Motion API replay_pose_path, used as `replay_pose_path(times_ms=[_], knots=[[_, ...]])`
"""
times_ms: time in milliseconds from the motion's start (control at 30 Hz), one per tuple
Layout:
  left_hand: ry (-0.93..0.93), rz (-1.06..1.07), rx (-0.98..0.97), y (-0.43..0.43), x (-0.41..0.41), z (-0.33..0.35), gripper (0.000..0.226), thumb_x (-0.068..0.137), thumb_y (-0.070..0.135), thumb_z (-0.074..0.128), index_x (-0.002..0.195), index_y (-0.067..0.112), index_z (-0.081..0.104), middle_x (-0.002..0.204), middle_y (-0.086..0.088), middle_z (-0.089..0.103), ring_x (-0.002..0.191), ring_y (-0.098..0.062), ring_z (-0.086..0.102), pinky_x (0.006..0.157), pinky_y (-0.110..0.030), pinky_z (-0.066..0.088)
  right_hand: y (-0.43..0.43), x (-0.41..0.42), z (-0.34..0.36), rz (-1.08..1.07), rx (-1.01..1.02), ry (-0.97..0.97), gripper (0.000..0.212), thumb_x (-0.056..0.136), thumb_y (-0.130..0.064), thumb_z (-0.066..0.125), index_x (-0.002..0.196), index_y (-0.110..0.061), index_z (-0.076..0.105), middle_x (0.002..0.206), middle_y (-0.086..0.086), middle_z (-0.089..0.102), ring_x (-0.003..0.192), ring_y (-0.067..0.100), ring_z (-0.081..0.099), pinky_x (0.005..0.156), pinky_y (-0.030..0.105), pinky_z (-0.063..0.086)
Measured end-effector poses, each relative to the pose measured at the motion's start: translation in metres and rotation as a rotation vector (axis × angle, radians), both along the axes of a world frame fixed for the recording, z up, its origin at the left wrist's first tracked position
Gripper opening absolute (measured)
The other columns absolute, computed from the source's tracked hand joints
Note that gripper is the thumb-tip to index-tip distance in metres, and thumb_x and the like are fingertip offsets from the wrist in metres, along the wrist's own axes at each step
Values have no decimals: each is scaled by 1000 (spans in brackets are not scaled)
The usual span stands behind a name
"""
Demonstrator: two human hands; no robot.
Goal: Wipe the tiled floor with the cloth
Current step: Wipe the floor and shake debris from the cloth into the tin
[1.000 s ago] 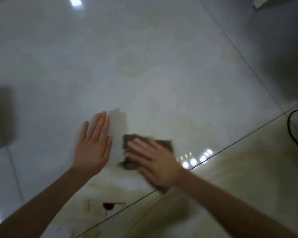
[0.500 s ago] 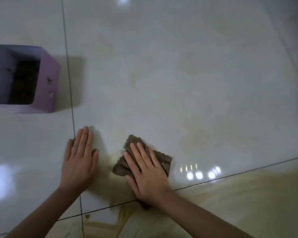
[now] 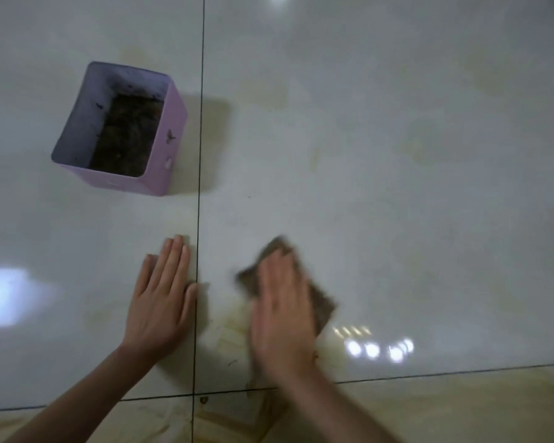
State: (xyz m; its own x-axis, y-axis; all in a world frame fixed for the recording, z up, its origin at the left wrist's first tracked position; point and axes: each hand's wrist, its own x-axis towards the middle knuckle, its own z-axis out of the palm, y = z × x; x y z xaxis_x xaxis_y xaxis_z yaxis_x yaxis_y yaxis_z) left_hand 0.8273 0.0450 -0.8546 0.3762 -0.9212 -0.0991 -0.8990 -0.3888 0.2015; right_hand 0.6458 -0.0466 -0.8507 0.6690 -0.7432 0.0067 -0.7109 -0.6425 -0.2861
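A brown cloth (image 3: 320,303) lies flat on the glossy pale tiled floor (image 3: 397,187). My right hand (image 3: 282,318) presses down on it with straight fingers and is blurred by motion; it covers most of the cloth. My left hand (image 3: 162,298) rests flat on the tile just left of a dark grout line, fingers straight and together, holding nothing. A faint yellowish smear (image 3: 231,324) shows on the tile between the two hands.
A pink open box (image 3: 173,135) with dark debris inside stands on the floor at the upper left. Grout lines cross near the bottom, below my hands. Light reflections (image 3: 378,348) glint to the right of the cloth.
The view has swung left and the pink box has come fully into sight. My right hand has slid the cloth across the tile. My left hand stays flat on the floor.
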Motion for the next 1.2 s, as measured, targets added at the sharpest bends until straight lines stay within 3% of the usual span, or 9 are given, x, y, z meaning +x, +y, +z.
replay_pose_path(times_ms=[100,233,333,500,567,733,867,967,1200], knots=[[39,-15,-34,0,1,2,58,99,27,23,145,-6,29,157,-18,21,147,-29,18,118,-48,15,33,6,6,471,87,58,57,102,-39,26,152,-12,25,161,9,18,149,25,10,117,46,24],[60,-16,-66,0,3,3,56,99,25,24,146,-5,30,158,-17,21,147,-29,17,118,-49,16,-75,15,12,999,152,87,54,100,-28,44,151,-15,30,158,4,26,149,21,14,121,44,5],[51,-37,-80,0,6,-1,56,100,25,24,149,-1,26,159,-15,18,148,-29,16,119,-48,14,-170,28,9,627,89,-34,52,89,-10,62,138,0,49,144,19,46,136,38,41,115,51,28],[42,-27,-90,2,7,-6,56,99,24,26,151,2,22,161,-12,15,148,-29,16,120,-47,14,-211,72,-5,-58,-20,-10,54,101,-26,33,150,-5,27,158,13,24,148,27,18,121,39,8],[48,-22,-91,3,6,-6,56,99,24,27,151,3,23,160,-12,16,148,-29,17,119,-48,15,-175,90,-4,-112,-32,-31,57,99,-28,35,149,-3,28,157,16,25,147,31,19,121,42,12],[54,-30,-108,1,6,-4,55,98,24,28,148,1,28,158,-15,22,146,-31,22,117,-49,20,-46,74,0,581,25,-83,58,99,-34,36,150,-7,32,157,10,29,148,26,18,119,44,21],[56,-25,-93,3,7,-4,57,96,22,31,147,-1,30,158,-14,21,146,-30,22,116,-50,22,-97,59,4,1040,135,-46,49,96,-13,46,145,-6,41,151,11,39,142,26,32,118,45,23],[40,-28,-85,2,8,-5,56,96,20,30,147,-2,29,159,-14,20,146,-31,21,116,-50,22,-188,61,15,702,201,-97,41,95,-1,44,135,-4,51,141,16,50,134,30,44,114,51,31],[32,-22,-101,2,5,-4,57,96,20,32,149,0,27,159,-13,21,146,-30,22,118,-49,19,-307,57,7,16,41,-84,48,100,-9,39,147,2,32,156,20,25,147,32,19,120,33,4]])
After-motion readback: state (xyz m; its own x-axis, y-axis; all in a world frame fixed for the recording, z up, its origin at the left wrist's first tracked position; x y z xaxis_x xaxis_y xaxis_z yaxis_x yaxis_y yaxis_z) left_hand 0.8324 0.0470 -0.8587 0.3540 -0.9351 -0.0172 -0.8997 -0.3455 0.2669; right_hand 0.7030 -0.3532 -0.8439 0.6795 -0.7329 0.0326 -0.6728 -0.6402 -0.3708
